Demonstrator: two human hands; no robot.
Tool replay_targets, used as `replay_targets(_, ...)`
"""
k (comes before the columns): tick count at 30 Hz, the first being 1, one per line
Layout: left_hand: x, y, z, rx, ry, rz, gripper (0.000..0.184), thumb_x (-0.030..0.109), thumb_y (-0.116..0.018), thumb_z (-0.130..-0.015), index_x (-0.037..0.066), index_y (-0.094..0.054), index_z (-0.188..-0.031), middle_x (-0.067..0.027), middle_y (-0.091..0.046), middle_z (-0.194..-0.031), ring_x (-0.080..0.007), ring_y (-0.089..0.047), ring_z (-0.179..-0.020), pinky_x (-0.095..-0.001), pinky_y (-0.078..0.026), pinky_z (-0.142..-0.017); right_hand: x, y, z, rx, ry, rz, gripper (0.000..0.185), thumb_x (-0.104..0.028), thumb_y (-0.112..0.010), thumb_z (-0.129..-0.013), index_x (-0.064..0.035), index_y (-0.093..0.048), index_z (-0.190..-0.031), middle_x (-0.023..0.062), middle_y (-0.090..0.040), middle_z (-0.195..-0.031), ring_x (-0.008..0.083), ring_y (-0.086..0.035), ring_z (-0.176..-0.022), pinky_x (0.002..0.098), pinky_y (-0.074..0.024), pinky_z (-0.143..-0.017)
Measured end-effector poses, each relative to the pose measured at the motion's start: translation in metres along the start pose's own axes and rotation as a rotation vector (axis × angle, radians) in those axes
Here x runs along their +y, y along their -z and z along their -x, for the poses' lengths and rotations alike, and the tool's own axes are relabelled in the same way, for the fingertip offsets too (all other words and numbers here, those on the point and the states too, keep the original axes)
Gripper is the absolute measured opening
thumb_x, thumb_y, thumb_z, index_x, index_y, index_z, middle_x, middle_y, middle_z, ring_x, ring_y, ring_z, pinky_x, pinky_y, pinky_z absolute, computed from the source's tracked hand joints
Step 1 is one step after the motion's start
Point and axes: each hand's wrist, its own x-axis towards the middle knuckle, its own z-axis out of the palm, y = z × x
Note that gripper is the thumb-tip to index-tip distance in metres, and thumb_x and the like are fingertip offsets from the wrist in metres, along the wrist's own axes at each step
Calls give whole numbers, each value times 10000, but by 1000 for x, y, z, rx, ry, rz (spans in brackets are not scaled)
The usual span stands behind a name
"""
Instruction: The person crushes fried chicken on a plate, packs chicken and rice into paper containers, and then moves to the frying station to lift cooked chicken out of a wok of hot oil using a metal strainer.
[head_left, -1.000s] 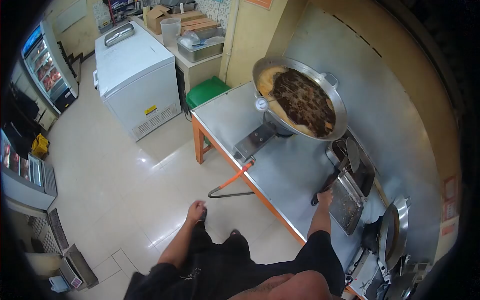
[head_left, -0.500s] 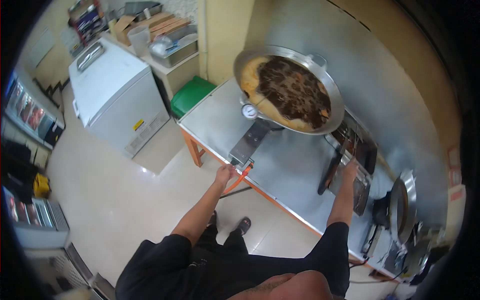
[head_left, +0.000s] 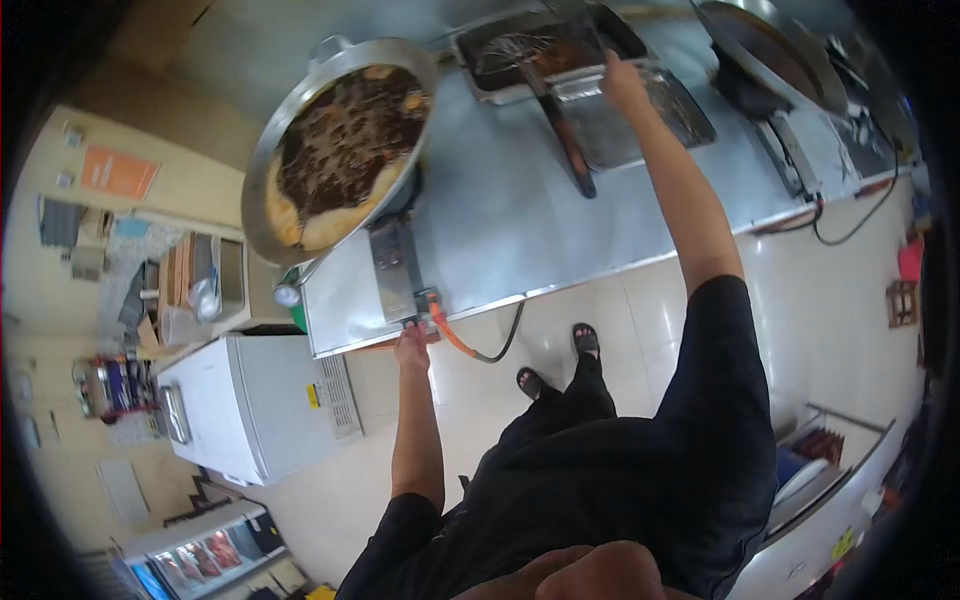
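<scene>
My left hand [head_left: 411,345] is closed at the front end of the burner's metal control box [head_left: 396,268], beside the orange hose [head_left: 450,328]; what its fingers pinch is too small to make out. On the burner, a large wok [head_left: 262,190] holds dark bubbling oil with pale foam along one side. My right hand [head_left: 622,80] reaches over the shallow metal tray [head_left: 610,140], fingers closed near the deeper dark tray [head_left: 470,60]; what it grips is unclear. A whisk with a dark handle [head_left: 568,140] leans out of the deeper tray.
A thermometer dial [head_left: 287,295] hangs at the wok's edge. To the right stands a second wok [head_left: 770,50] on its own burner [head_left: 790,155]. A white chest freezer [head_left: 240,400] and a glass-door fridge [head_left: 205,550] are at the lower left.
The view has turned, shifting the wok leftward. My left hand has come up from beside my body to the burner box. My right hand has moved from the dark handle toward the deeper tray.
</scene>
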Motion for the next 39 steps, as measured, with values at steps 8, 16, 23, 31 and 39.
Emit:
replay_targets(8, 9, -14, 13, 10, -97, -115, 104, -7, -634, -943, -3, -560, -1016, -112, -634, -1044, -262, -673, -966, -352, -621, -889, 22, 17, -8, -2, 84, -25, 356, -67, -544, -865, 21, -581, -1208, 314, -654, -1074, 458, -632, -1054, 524, -509, -908)
replay_targets(16, 10, -15, 21, 87, -156, -162, 104, 10, -644, -944, 28, -542, -951, -88, -647, -968, -232, -694, -897, -295, -635, -806, 13, 41, -2, -124, 76, -47, 311, -67, -512, -936, 63, -565, -1215, 296, -648, -1142, 430, -625, -1098, 490, -513, -906)
replay_targets(23, 6, -12, 23, 85, -226, -173, 231, 44, -665, -941, 24, -481, -1079, -96, -636, -1000, -241, -687, -935, -319, -623, -801, 22, 54, -12, -153, 124, 93, 328, -116, -565, -921, 30, -579, -1215, 282, -671, -1089, 391, -659, -1053, 482, -523, -875)
replay_targets(31, 4, 41, 64, 323, -321, -137, 458, 266, -617, -987, 106, -365, -1335, -145, -570, -1210, -285, -640, -1022, -405, -578, -767, 59, 46, -63, -153, 363, 233, 247, -137, -619, -861, 6, -664, -1056, 252, -677, -1107, 410, -638, -1087, 503, -519, -935)
replay_targets(39, -112, 200, 98, 784, -46, 262, 59, 236, -586, -939, 190, -550, -929, 22, -487, -690, -127, -467, -574, -298, -442, -476, -58, 215, -22, -254, 342, -221, 399, -318, -464, -1040, -3, -646, -1204, 35, -593, -652, 96, -482, -420, 297, -385, -391)
